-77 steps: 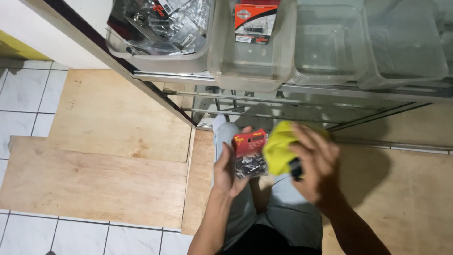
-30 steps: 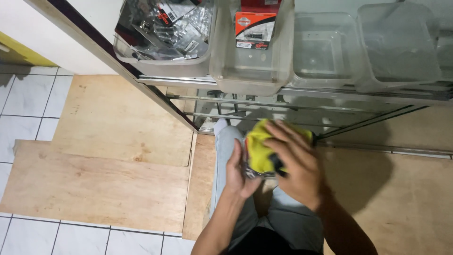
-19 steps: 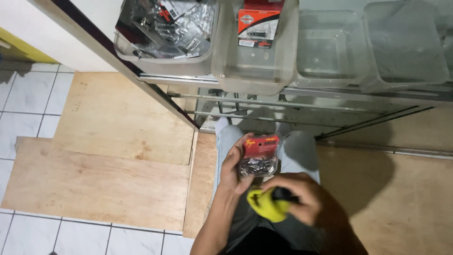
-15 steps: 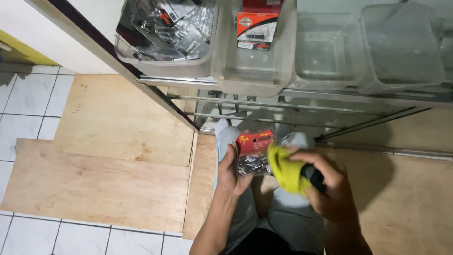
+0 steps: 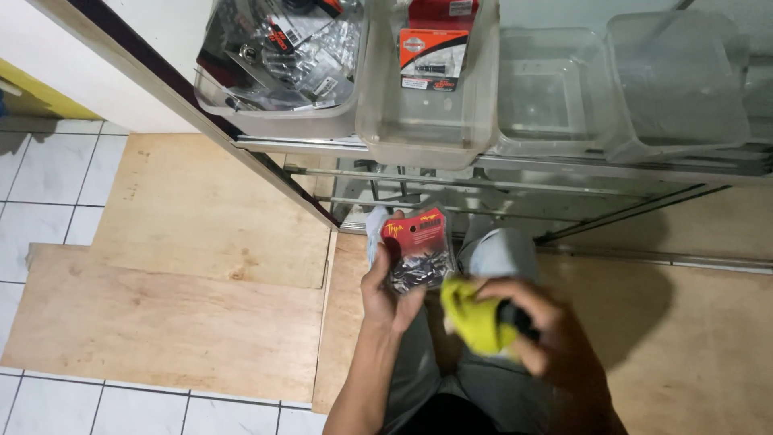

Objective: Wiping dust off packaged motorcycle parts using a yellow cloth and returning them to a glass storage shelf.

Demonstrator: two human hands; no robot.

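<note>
**Grip status: packet in left hand, cloth in right hand**

Left of me, plywood sheets point(image 5: 185, 266) lie over the white tiled floor point(image 5: 40, 193). On the shelf above, the leftmost clear plastic bin point(image 5: 278, 121) holds a heap of bagged metal hardware. The next bin point(image 5: 423, 133) to the right contains a carded red-and-white packet point(image 5: 431, 44) standing against its back wall. Two further clear bins point(image 5: 555, 105) sit to the right of that.

My left hand point(image 5: 386, 290) is closed around a small clear packet of metal parts with a red header card point(image 5: 417, 246). The thumb lies across the packet's left edge and the fingers support it from behind. The packet is held upright in front of my knees, below the shelf edge.

My right hand point(image 5: 547, 338) is clenched around a bunched yellow cloth point(image 5: 473, 316), together with a dark object that I cannot identify. The cloth sits just beside the packet's lower right corner; whether it touches is unclear.
</note>
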